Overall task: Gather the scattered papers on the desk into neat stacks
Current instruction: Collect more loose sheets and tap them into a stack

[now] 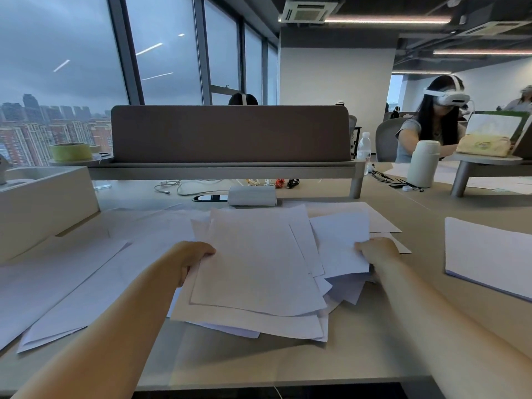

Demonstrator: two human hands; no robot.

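Note:
An uneven bundle of white papers (259,269) sits in the middle of the desk (417,298), its sheets fanned out at different angles. My left hand (191,259) grips the bundle's left edge, thumb on top and fingers underneath. My right hand (375,251) grips its right edge the same way. Loose sheets (72,289) lie spread flat across the left part of the desk. More sheets (377,217) lie behind the bundle on the right. A neat stack of paper (489,257) rests at the far right.
A white box (43,203) stands at the left. Behind the papers lie a small white case (252,195), cables (184,188) and a grey partition (230,133). A white bottle (423,164) and a person wearing a headset (431,119) are at the right.

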